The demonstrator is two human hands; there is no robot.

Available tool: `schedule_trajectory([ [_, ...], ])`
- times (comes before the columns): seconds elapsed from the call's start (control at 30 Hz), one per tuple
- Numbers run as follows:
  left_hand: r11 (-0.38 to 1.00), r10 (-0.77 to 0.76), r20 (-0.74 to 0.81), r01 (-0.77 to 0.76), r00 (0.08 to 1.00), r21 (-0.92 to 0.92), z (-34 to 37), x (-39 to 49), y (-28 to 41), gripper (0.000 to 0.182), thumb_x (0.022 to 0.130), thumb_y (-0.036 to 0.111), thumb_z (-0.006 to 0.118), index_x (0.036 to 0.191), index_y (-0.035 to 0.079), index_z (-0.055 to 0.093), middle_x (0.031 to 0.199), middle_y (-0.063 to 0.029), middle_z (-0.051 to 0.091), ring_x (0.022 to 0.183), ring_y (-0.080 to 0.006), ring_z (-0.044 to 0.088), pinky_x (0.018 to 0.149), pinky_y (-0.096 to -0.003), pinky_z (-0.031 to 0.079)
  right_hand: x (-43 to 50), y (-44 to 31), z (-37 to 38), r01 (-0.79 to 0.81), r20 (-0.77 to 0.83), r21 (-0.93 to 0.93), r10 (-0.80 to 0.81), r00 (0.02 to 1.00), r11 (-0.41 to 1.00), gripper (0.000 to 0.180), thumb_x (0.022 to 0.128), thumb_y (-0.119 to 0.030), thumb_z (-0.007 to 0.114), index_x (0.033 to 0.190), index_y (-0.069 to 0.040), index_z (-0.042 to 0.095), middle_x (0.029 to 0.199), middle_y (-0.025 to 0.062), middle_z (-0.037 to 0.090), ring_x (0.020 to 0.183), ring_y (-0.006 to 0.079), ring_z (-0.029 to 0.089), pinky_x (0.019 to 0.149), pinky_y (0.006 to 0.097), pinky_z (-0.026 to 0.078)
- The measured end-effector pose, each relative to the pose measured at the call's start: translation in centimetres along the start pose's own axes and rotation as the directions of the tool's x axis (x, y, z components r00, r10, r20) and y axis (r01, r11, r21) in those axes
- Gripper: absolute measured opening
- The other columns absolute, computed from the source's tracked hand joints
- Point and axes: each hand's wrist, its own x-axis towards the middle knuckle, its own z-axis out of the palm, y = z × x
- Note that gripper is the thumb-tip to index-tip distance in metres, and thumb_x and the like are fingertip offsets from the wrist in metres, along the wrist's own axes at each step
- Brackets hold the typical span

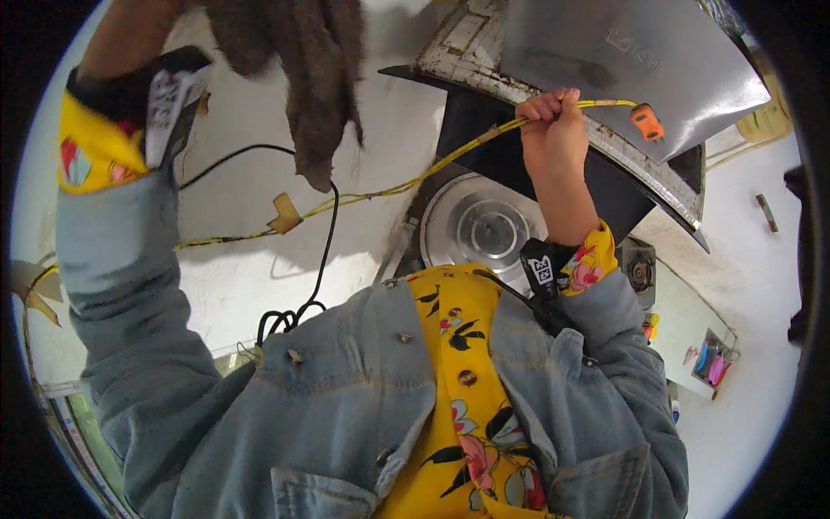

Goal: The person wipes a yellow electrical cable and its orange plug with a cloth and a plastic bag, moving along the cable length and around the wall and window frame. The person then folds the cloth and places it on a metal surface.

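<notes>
My right hand is closed around a yellow twin electrical cord, its thumb and fingers pinching it. From this grip a short length runs right to an orange two-pin plug, which hangs free. The rest of the cord stretches down to the left, with a brownish tape tag on it. My left hand is beyond the top edge; only its wrist and forearm show. Near that wrist hangs a dark brown cloth, blurred, its lower end over a black cable.
Behind my right hand stands a stained range hood with a black panel and a grey sheet. Below sit a round metal lid and a gas burner. A small holder contains coloured items at the right.
</notes>
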Motion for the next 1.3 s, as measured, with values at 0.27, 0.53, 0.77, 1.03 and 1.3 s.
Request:
schedule_trajectory([
  [0.27,0.891,0.041,-0.113,0.015,0.993,0.454,-0.4,-0.6,1.7,0.045,0.094,0.037,0.045,0.122,0.001,0.046,0.12,-0.0119,0.052,0.107,-0.0207,0.052,0.093,-0.0335,0.043,0.4,0.4,0.1,-0.016,0.029,0.03,0.015,0.999,0.999,0.028,0.097,-0.028,0.04,0.076,-0.009,0.042,0.066,0.0003,0.035,0.057,0.0125,0.03,0.055,0.0278,0.032],
  [0.53,0.963,0.08,-0.125,-0.044,0.989,0.265,-0.2,-3.0,-1.2,0.036,0.089,0.024,0.049,0.118,0.002,0.048,0.115,-0.011,0.054,0.104,-0.0221,0.054,0.09,-0.0345,0.044,0.1,0.2,0.8,-0.027,0.037,0.001,0.027,0.999,1.0,0.029,0.097,-0.029,0.04,0.076,-0.009,0.042,0.066,0.0004,0.034,0.057,0.0127,0.03,0.054,0.0276,0.031],
  [0.77,0.992,0.07,-0.071,-0.076,0.995,-0.098,3.6,-6.2,-6.8,0.03,0.085,0.013,0.053,0.113,0.002,0.05,0.111,-0.0101,0.056,0.1,-0.0233,0.055,0.087,-0.0353,0.046,0.4,0.0,1.4,-0.023,0.114,0.084,0.013,0.993,0.996,0.027,0.097,-0.027,0.04,0.077,-0.009,0.041,0.067,0.0,0.032,0.058,0.0123,0.027,0.054,0.027,0.028],
  [1.03,0.942,0.257,-0.132,-0.218,0.957,0.256,10.6,-9.6,-12.3,0.022,0.084,0.004,0.05,0.107,0.002,0.052,0.105,-0.0144,0.058,0.096,-0.0301,0.056,0.084,-0.0373,0.046,1.5,0.1,3.8,0.001,0.133,0.115,-0.016,0.991,0.993,0.026,0.097,-0.026,0.041,0.077,-0.008,0.041,0.066,-0.0003,0.03,0.059,0.0125,0.026,0.055,0.0281,0.028],
  [1.3,0.892,-0.395,0.505,0.188,0.767,0.411,16.1,-10.4,-10.4,0.031,0.088,0.008,0.048,0.118,0.003,0.05,0.117,-0.0137,0.054,0.105,-0.0251,0.053,0.092,-0.0329,0.041,0.0,1.4,6.0,-0.049,0.167,0.05,0.04,0.985,0.998,0.027,0.097,-0.027,0.04,0.078,-0.008,0.041,0.066,-0.0004,0.031,0.058,0.0131,0.028,0.055,0.0287,0.03],
])
